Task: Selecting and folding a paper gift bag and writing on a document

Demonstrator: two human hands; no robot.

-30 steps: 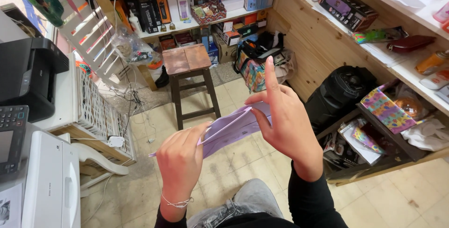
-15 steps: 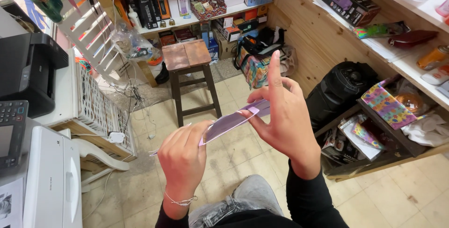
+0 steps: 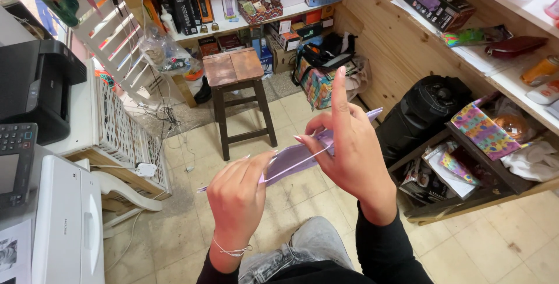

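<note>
A thin lilac sheet of paper (image 3: 291, 159) is stretched edge-on between both hands above my knees. My left hand (image 3: 236, 199) pinches its near left end, a thin bracelet on the wrist. My right hand (image 3: 349, 150) grips the far right part of the sheet with thumb and lower fingers, the index finger pointing straight up. A corner of the sheet sticks out past my right hand toward the right.
A dark wooden stool (image 3: 236, 83) stands on the tiled floor ahead. Shelves with boxes (image 3: 244, 4) line the back. A black printer (image 3: 35, 86) and a white machine (image 3: 64, 226) sit at left. A black bag (image 3: 425, 112) and wooden shelving (image 3: 495, 138) lie at right.
The sheet has tilted from showing its face to nearly edge-on. My hands have drawn slightly apart, the left hand sliding toward the sheet's near end.
</note>
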